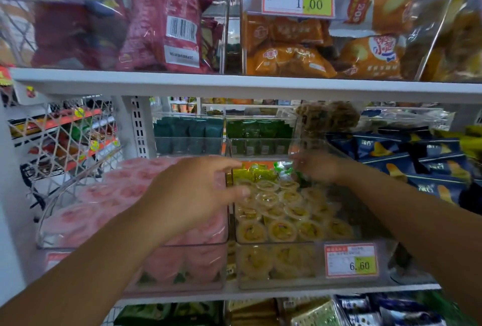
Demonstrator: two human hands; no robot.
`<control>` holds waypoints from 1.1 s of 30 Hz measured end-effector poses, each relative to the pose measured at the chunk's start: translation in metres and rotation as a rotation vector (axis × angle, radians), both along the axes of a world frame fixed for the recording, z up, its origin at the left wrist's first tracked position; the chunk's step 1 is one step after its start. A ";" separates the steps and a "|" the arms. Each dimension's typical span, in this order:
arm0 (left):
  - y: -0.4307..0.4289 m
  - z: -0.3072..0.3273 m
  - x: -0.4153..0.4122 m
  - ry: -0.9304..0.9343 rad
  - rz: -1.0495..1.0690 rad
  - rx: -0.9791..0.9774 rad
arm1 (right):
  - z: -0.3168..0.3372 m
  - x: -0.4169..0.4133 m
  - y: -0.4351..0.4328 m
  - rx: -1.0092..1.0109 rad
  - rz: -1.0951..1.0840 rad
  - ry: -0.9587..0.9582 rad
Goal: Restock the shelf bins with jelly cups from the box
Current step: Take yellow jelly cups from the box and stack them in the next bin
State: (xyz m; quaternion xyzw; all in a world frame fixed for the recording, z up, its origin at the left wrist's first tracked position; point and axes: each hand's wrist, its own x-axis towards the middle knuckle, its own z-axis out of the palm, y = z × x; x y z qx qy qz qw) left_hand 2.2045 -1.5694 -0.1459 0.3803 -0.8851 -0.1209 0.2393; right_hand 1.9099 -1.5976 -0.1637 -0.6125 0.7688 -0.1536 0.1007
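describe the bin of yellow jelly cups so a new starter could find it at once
Find the white shelf board under the red snack packs and look just below it. There the bin of yellow jelly cups sits between a bin of pink cups and blue snack bags. Its cups are yellow and its front tag reads 6.60.

Red snack packets [161, 28] lie high above the left hand [193, 192], orange packets [289, 59] high above the right hand [317, 166], blue chip bags [417, 158] just right of it.
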 end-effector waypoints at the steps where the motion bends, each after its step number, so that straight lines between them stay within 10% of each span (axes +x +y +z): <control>1: 0.003 0.001 -0.001 0.151 -0.029 0.054 | 0.012 0.003 0.011 -0.042 0.025 -0.061; 8: 0.020 0.010 -0.032 0.401 -0.312 0.329 | 0.039 0.034 0.085 -0.088 0.217 -0.670; 19: 0.031 -0.005 -0.059 0.251 -0.406 -0.181 | 0.037 0.048 0.109 0.184 0.128 -1.317; 26: -0.014 0.003 -0.015 -0.248 -0.209 -0.139 | 0.034 0.013 0.054 -0.187 -0.160 -0.723; 33: -0.036 -0.018 -0.002 -0.235 -0.189 0.000 | -0.003 -0.032 -0.035 -0.092 -0.249 0.259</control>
